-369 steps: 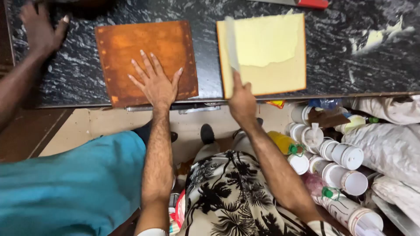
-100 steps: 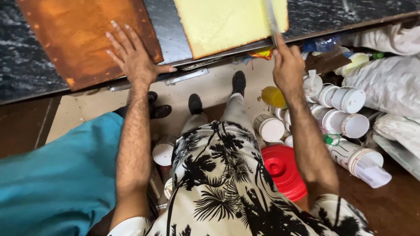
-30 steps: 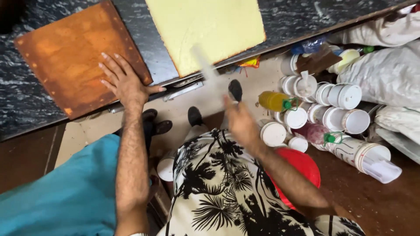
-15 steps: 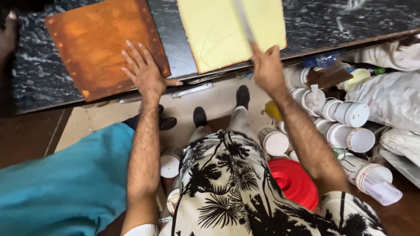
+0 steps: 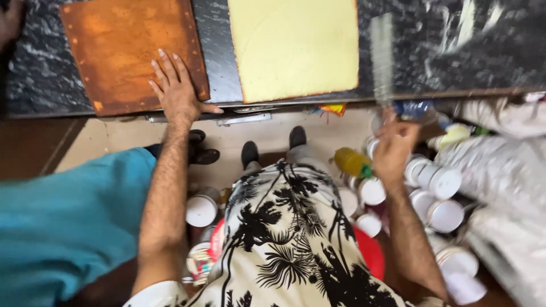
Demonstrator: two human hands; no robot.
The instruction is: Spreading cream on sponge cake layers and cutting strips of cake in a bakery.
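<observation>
**Left palm flat on the brown sheet, right hand lifting a long blade**

The left hand (image 5: 177, 94) lies open and flat, fingers spread, pressing on the lower right corner of a brown rectangular baked sponge sheet (image 5: 122, 48) with a mottled orange-brown crust. Its thumb points out to the right along the edge of the dark marbled stone counter (image 5: 219, 68) that carries the sheet.

Just to the right of that hand, across a narrow strip of bare counter, lies a pale yellow rectangular sponge sheet (image 5: 296, 48), its near edge browned and level with the counter's rim. The two sheets do not touch.

The right hand (image 5: 395, 150) is off the counter, lower and to the right of the yellow sheet, closed around the handle of a long, narrow knife (image 5: 382, 57). The blade stands nearly upright in the view, rising from the hand over the counter's edge, just right of the yellow sheet; it is blurred, so whether it touches the counter cannot be told.

Below and to the right of the right hand, white lidded plastic tubs (image 5: 438, 187) crowd the floor, with a yellow squeeze bottle (image 5: 351, 162) just left of that hand. A red round lid or stool (image 5: 369, 256) shows beneath the right forearm.

Left of the left forearm is another person's teal garment (image 5: 57, 222), and their hand (image 5: 11, 23) rests at the counter's far left edge.
</observation>
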